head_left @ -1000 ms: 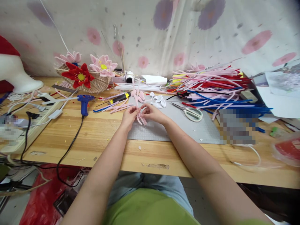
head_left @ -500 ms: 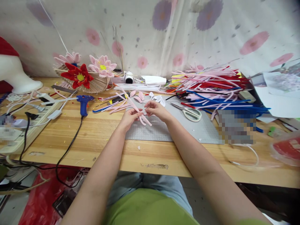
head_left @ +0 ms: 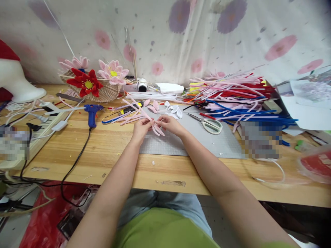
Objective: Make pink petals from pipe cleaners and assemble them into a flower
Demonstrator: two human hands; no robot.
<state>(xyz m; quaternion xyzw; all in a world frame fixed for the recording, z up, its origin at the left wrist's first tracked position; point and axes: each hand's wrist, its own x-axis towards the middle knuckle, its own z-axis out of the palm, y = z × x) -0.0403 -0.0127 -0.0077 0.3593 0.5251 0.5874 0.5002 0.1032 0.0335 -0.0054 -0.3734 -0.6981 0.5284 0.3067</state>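
Note:
A small bundle of pink pipe cleaners (head_left: 157,130) is held over the grey cutting mat (head_left: 165,146), its ends fanning out above and below the fingers. My left hand (head_left: 141,130) is closed around the bundle's middle. From the other side, my right hand (head_left: 169,124) pinches the same bundle, its fingertips meeting those of the left. Just beyond the hands lie white petal shapes (head_left: 176,111) and pink petal shapes (head_left: 154,106). White-handled scissors (head_left: 210,126) rest on the mat to the right.
A blue glue gun (head_left: 92,115) with a black cord stands at left, near a power strip (head_left: 33,141). Behind it are finished red (head_left: 88,83) and pink flowers (head_left: 113,73). Piles of coloured pipe cleaners (head_left: 232,89) fill the back right. A red-and-clear tub (head_left: 317,163) sits far right.
My right hand has moved left and down onto the pink pipe cleaners, and its fingers now meet the left hand's. More of the white petals shows behind it.

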